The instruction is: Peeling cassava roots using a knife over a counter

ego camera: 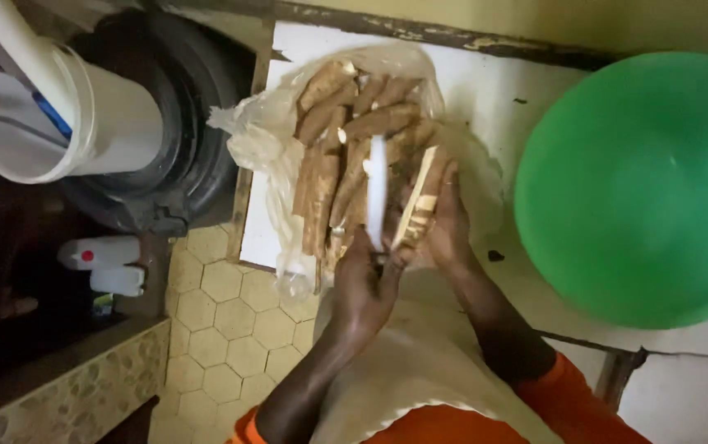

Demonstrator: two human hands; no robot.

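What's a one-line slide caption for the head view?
Left hand holds a white knife against a cassava root gripped by the right hand, over a bag of roots beside a green bowl.

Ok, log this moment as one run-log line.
left hand: grips knife | right hand: holds cassava root, partly peeled | beneath: bag of cassava | right: green basin

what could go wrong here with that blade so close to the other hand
The left hand drives a white knife blade along a cassava root gripped by the right hand; a slip could cut those fingers. The work is held in the air above the bag of roots, so a peeled piece might drop back among unpeeled ones. The green bowl sits close to the right elbow and might get knocked.
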